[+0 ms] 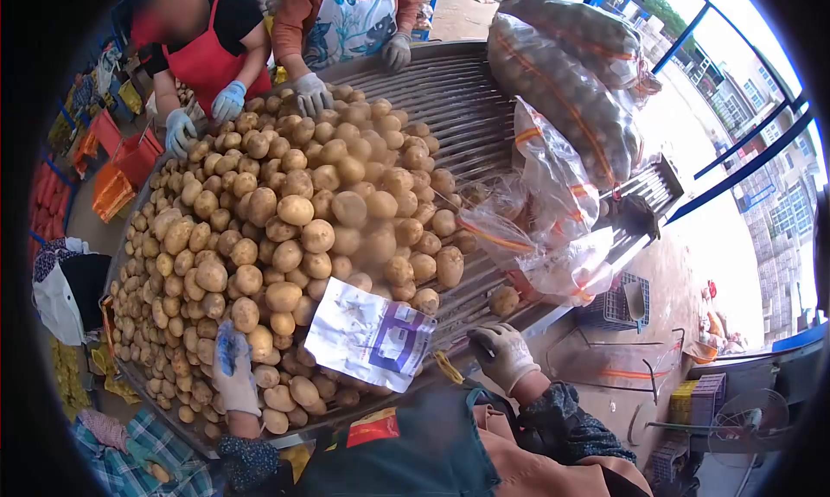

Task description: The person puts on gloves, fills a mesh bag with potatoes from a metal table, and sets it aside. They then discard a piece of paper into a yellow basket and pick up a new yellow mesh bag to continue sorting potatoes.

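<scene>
My left hand [235, 372], in a whitish glove with blue on its fingers, lies on the near side of a big heap of potatoes [212, 275]. Its fingers are stretched out, and no potato shows in its grasp. At the near edge of the slatted metal table [462, 314] is my right hand [504, 356], in a pale glove with dark fingertips. Its fingers are apart and nothing shows in them. Between my hands a printed white and purple packet [370, 334] rests on the potatoes. A single potato [504, 301] sits on the slats beyond my right hand.
Full net-like sacks [562, 99] lie at the table's far right, with clear plastic bags [549, 212] nearer. Two people stand across the table, their gloved hands [313, 94] on the heap or table edge. A crate [616, 302] and a fan [750, 419] stand right.
</scene>
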Motion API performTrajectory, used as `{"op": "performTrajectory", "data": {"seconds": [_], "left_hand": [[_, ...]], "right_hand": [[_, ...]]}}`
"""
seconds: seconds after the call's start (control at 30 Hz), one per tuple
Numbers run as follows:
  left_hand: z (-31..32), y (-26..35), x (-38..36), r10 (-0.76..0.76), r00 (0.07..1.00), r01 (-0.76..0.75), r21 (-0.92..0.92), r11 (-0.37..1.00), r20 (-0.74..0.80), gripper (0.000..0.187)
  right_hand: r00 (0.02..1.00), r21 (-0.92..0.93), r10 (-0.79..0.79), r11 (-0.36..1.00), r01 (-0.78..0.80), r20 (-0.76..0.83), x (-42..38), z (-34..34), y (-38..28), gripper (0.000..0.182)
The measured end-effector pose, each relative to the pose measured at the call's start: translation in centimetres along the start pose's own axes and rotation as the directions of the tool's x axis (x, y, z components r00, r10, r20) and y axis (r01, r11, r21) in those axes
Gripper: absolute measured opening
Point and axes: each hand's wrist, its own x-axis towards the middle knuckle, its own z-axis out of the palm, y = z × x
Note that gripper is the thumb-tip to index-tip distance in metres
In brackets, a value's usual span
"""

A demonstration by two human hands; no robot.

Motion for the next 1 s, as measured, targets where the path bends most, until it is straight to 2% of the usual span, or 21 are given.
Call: {"op": "performTrajectory", "data": {"seconds": [0.03,0.1,0.17,0.2,0.23,0.3,0.37,0.43,0.47,0.5,0.53,0.57,0.63,0.7,0.73,0.77,0.8,0.83,0.9,0.93,1.0], "left_hand": [[1.1,0.7,-1.1,0.013,0.999,-0.012,0.002,1.0,-0.049,0.045],[2.4,1.4,-3.1,-0.109,0.988,0.127,0.172,0.977,-0.111,0.04],[2.8,-0.5,-4.5,-0.212,0.973,0.228,0.225,0.947,-0.095,0.035],[3.1,-2.3,-5.3,-0.166,0.98,0.186,0.204,0.961,-0.112,0.032],[4.1,-2.1,-6.4,-0.221,0.971,0.234,0.171,0.957,-0.093,0.032],[5.9,-1.7,-8.2,-0.364,0.92,0.391,0.297,0.871,-0.142,0.032],[7.2,-2.8,-8.9,-0.381,0.911,0.412,0.306,0.859,-0.157,0.035],[9.0,-3.1,-9.7,-0.406,0.898,0.439,0.306,0.845,-0.166,0.037],[10.3,-2.9,-10.0,-0.471,0.857,0.514,0.293,0.806,-0.208,0.04],[11.7,-2.6,-10.1,-0.53,0.811,0.584,0.272,0.765,-0.248,0.043],[12.8,-2.6,-10.2,-0.528,0.802,0.593,0.276,0.756,-0.278,0.045],[13.1,-2.9,-9.9,-0.527,0.8,0.595,0.266,0.758,-0.287,0.045],[12.5,-4.3,-9.4,-0.518,0.82,0.571,0.282,0.771,-0.243,0.043],[12.0,-5.2,-9.1,-0.481,0.847,0.528,0.254,0.811,-0.225,0.035],[11.8,-5.2,-8.8,-0.5,0.841,0.539,0.248,0.805,-0.204,0.032],[11.8,-5.1,-8.4,-0.516,0.837,0.547,0.238,0.803,-0.184,0.028],[12.6,-4.0,-8.4,-0.534,0.816,0.576,0.23,0.784,-0.224,0.023],[12.4,-3.8,-7.9,-0.533,0.816,0.575,0.216,0.789,-0.224,0.023],[12.2,-4.4,-8.2,-0.516,0.828,0.558,0.233,0.797,-0.218,0.02],[11.0,-6.4,-8.0,-0.468,0.859,0.509,0.259,0.821,-0.207,0.016],[9.2,-8.4,-8.3,-0.488,0.846,0.527,0.197,0.827,-0.214,0.015]], "right_hand": [[1.0,0.006,0.018,1.0,-0.018,-0.005,0.2,-0.8,0.2,0.025],[0.996,-0.073,-0.017,0.997,0.024,0.089,0.6,-3.8,0.4,0.015],[0.998,-0.12,-0.024,0.992,0.031,0.054,0.9,-7.0,2.0,0.013],[0.987,-0.16,-0.113,0.983,0.094,-0.114,1.3,-8.8,3.5,0.02],[0.941,-0.212,-0.207,0.965,0.152,-0.269,1.7,-10.6,4.8,0.028],[0.921,-0.404,-0.024,0.903,-0.148,-0.39,2.9,-15.3,6.3,0.068],[0.853,-0.289,0.177,0.891,-0.351,-0.49,4.0,-17.5,11.3,0.093],[0.791,-0.183,0.352,0.85,-0.494,-0.5,5.3,-17.9,15.9,0.101],[0.776,-0.18,0.508,0.781,-0.598,-0.374,5.9,-17.9,17.3,0.1],[0.786,-0.059,0.551,0.808,-0.587,-0.282,6.0,-16.6,20.0,0.092],[0.73,0.016,0.675,0.735,-0.678,-0.104,6.7,-16.0,21.2,0.072],[0.74,-0.131,0.671,0.731,-0.67,-0.04,6.9,-14.8,22.3,0.044],[0.673,0.284,0.711,0.7,-0.655,-0.202,5.6,-13.1,24.9,0.022],[0.642,0.555,0.713,0.667,-0.497,-0.281,3.9,-12.9,28.1,0.027],[0.621,0.586,0.698,0.685,-0.433,-0.356,3.4,-13.8,27.9,0.035],[0.561,0.406,0.75,0.661,-0.631,-0.351,2.3,-15.1,27.2,0.047],[0.53,0.066,0.689,0.637,-0.768,-0.494,1.7,-15.1,27.5,0.058],[0.582,0.085,0.658,0.694,-0.715,-0.477,1.5,-16.8,26.2,0.068],[0.621,0.126,0.443,0.865,-0.486,-0.646,2.8,-18.1,23.6,0.075],[0.637,0.11,0.432,0.871,-0.48,-0.638,3.5,-18.7,23.7,0.075],[0.799,-0.045,0.204,0.96,-0.276,-0.565,6.7,-20.0,24.4,0.081]]}}
